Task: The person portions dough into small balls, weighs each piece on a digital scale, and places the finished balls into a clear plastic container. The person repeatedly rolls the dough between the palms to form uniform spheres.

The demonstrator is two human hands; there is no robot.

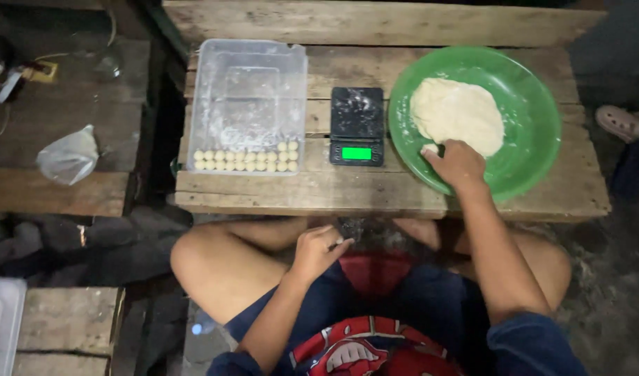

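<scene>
A: What is seen at the left of the rough wooden slat counter (375,191)?

B: A clear rectangular plastic tub (248,104) is set there, dusted with flour, and two rows of small pale dough balls (246,161) are lined up along its near wall. Off the counter, further left, a crumpled clear plastic bag (68,157) is laid on a separate wooden board.

A: And in the middle?

B: A small black digital scale with a lit green display (357,126) is placed just beside the tub. Nothing is seen on its platform. Below the counter's edge, the left hand (318,249) is held over the lap, its fingers loosely curled; whether a scrap of dough is pinched there cannot be told.

A: Where is the dough itself?

B: A flattened mass of pale soft dough (457,115) is spread in the round green plastic bowl (535,97) at the right. Its near edge is pinched by the right hand (458,166), the grip closed on it.

A: How is it judged to handle?

B: It is judged soft, light and somewhat sticky, easily stretched or torn. A small piece is best taken at the thin near rim, where it is pulled away cleanly.
</scene>
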